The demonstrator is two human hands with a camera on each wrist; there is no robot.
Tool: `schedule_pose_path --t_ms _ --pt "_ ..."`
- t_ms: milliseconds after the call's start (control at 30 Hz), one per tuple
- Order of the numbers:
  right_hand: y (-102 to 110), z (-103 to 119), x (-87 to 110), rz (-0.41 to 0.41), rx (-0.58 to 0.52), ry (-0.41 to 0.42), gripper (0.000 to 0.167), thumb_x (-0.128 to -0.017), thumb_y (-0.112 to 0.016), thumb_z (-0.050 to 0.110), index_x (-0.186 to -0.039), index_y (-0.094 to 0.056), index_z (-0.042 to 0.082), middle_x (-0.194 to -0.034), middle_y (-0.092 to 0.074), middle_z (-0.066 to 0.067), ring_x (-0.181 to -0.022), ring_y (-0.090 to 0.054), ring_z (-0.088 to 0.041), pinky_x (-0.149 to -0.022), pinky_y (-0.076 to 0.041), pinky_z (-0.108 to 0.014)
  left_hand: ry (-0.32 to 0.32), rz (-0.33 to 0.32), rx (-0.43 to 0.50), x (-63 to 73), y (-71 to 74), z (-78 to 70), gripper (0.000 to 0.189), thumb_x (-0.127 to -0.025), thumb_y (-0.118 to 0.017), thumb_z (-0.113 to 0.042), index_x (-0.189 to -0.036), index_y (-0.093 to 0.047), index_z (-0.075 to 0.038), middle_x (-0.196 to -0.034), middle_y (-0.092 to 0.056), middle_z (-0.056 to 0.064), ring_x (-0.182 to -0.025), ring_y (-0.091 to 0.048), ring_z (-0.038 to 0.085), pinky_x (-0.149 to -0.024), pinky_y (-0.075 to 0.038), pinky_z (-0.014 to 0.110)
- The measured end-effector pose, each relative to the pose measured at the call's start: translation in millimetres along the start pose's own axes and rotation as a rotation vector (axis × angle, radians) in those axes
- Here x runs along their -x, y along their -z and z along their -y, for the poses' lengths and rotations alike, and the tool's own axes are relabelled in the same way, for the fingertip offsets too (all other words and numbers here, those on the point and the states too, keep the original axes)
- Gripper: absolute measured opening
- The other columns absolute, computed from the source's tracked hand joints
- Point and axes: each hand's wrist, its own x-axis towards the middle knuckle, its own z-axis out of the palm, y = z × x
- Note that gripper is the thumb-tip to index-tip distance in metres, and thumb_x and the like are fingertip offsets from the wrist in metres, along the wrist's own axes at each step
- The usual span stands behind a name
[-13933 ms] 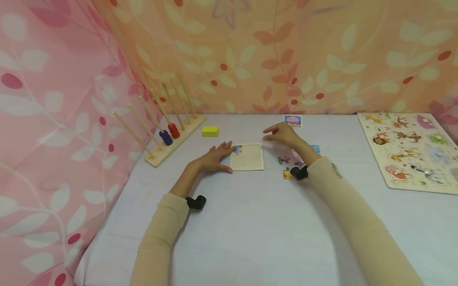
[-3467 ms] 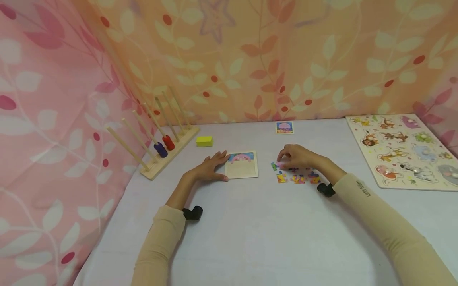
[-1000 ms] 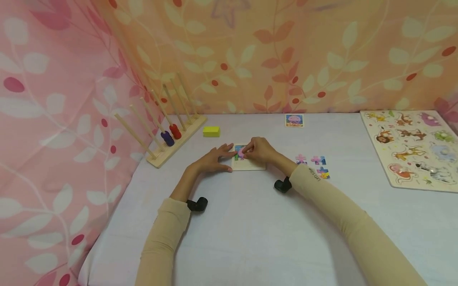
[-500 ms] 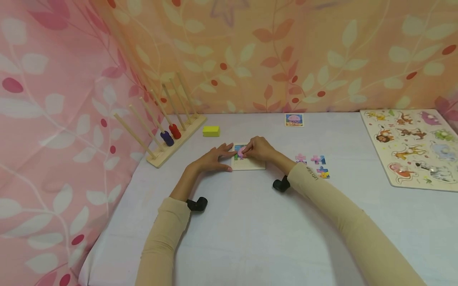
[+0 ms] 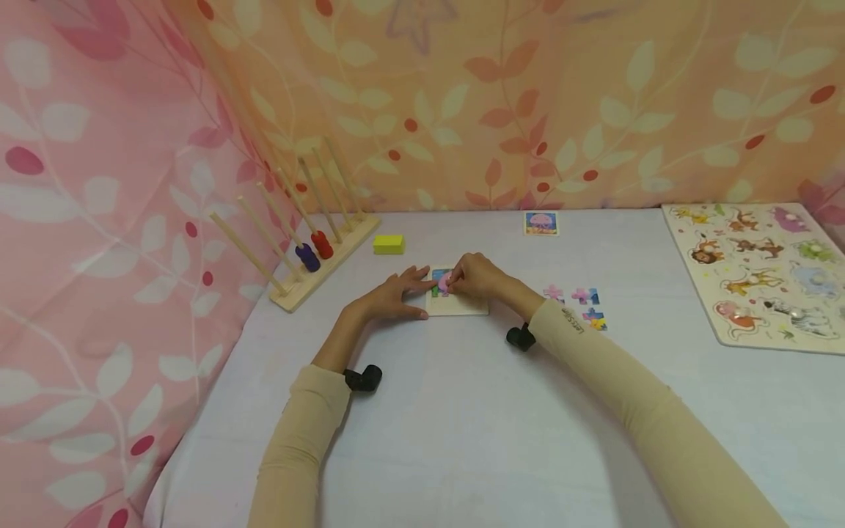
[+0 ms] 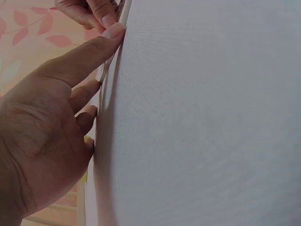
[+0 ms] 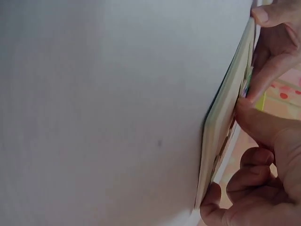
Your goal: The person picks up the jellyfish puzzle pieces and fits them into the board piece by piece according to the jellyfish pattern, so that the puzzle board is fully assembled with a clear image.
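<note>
A small square puzzle tray (image 5: 457, 309) lies flat on the white-covered table, its upper left filled with blue, pink and green picture pieces. My left hand (image 5: 394, 295) rests at the tray's left side, fingers spread, the thumb tip at its near corner. With thumb and forefinger my right hand (image 5: 480, 277) pinches a pink puzzle piece (image 5: 444, 282) in the tray, hiding the tray's right part. The right wrist view shows the tray edge-on (image 7: 217, 117), with right thumb and fingers along its top.
Loose puzzle pieces (image 5: 584, 296) lie right of the tray, partly behind the right sleeve. A jellyfish picture card (image 5: 541, 223) and yellow block (image 5: 389, 245) lie farther back. A wooden peg stand (image 5: 330, 270) with blue and red beads is left; an animal knob puzzle board (image 5: 709, 293) is right.
Since 3.5 seconds ago my right hand has moved left from the loose pieces to the tray, bringing the pink piece. Over the last second both hands have stayed almost still.
</note>
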Motion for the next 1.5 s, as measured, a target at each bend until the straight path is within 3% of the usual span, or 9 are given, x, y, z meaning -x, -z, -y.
schedule_pose_path --t_ms 367,533,733,1100,1200,1300,1500 --pt "5.8 -0.8 0.7 -0.024 -0.012 0.014 0.012 -0.080 -0.071 0.012 -0.086 -0.075 0.003 -0.089 -0.072 -0.010 -0.065 -0.045 -0.012 -0.057 -0.035 -0.021 -0.010 0.009 -0.027 -4.4 4.1 -3.4 0.069 -0.079 -0.069 -0.041 -0.140 -0.039 -0.027 -0.155 -0.013 0.000 -0.144 0.000 0.025 -0.113 0.001 0.054" --pt "4.9 -1.7 -0.7 -0.038 -0.023 0.026 0.009 -0.079 -0.071 0.011 -0.080 -0.075 0.004 -0.081 -0.071 -0.009 -0.061 -0.044 -0.011 -0.055 -0.033 -0.021 0.005 0.013 -0.036 -4.5 4.2 -5.2 0.070 -0.079 -0.069 -0.042 -0.140 -0.037 -0.028 -0.155 -0.012 -0.002 -0.144 0.001 0.023 -0.114 0.001 0.053" --pt "1.2 -2.7 -1.2 -0.059 -0.038 0.001 0.008 -0.077 -0.073 0.012 -0.079 -0.075 0.004 -0.082 -0.071 -0.007 -0.065 -0.047 -0.011 -0.059 -0.036 -0.021 0.021 0.017 -0.041 -2.3 1.3 -6.1 0.074 -0.079 -0.068 -0.045 -0.142 -0.033 -0.028 -0.156 -0.011 -0.003 -0.144 0.001 0.022 -0.114 0.002 0.052" --pt "-2.4 -9.2 2.2 -0.052 -0.128 -0.021 0.013 -0.078 -0.073 0.014 -0.087 -0.074 0.005 -0.086 -0.070 -0.008 -0.071 -0.047 -0.013 -0.061 -0.036 -0.022 0.004 -0.013 -0.128 -4.6 -5.9 -8.7 0.075 -0.078 -0.068 -0.046 -0.142 -0.034 -0.026 -0.155 -0.016 0.004 -0.143 -0.009 0.027 -0.112 -0.010 0.056" --pt "5.0 -14.8 6.4 -0.043 -0.141 -0.017 0.016 -0.079 -0.072 0.016 -0.091 -0.074 0.006 -0.076 -0.065 -0.005 -0.065 -0.044 -0.013 -0.057 -0.034 -0.022 0.014 -0.007 -0.128 -4.7 -5.7 -10.5 0.074 -0.078 -0.068 -0.045 -0.142 -0.035 -0.025 -0.155 -0.016 0.005 -0.143 -0.009 0.028 -0.112 -0.011 0.055" --pt "18.8 -23.0 14.6 -0.023 -0.129 -0.032 0.019 -0.081 -0.070 0.019 -0.095 -0.073 0.007 -0.062 -0.050 -0.001 -0.058 -0.038 -0.013 -0.053 -0.029 -0.023 0.034 0.006 -0.124 -3.8 -4.8 -12.9 0.074 -0.078 -0.069 -0.044 -0.142 -0.036 -0.025 -0.155 -0.016 0.005 -0.143 -0.010 0.028 -0.112 -0.012 0.055" --pt "57.6 -49.7 43.9 -0.010 -0.081 -0.065 0.025 -0.083 -0.068 0.018 -0.103 -0.070 0.003 -0.057 -0.035 0.003 -0.056 -0.033 -0.011 -0.053 -0.027 -0.023 0.087 -0.014 -0.078 -1.9 -1.3 -17.9 0.075 -0.074 -0.074 -0.041 -0.140 -0.040 -0.027 -0.153 -0.020 0.003 -0.142 -0.015 0.026 -0.112 -0.015 0.054"
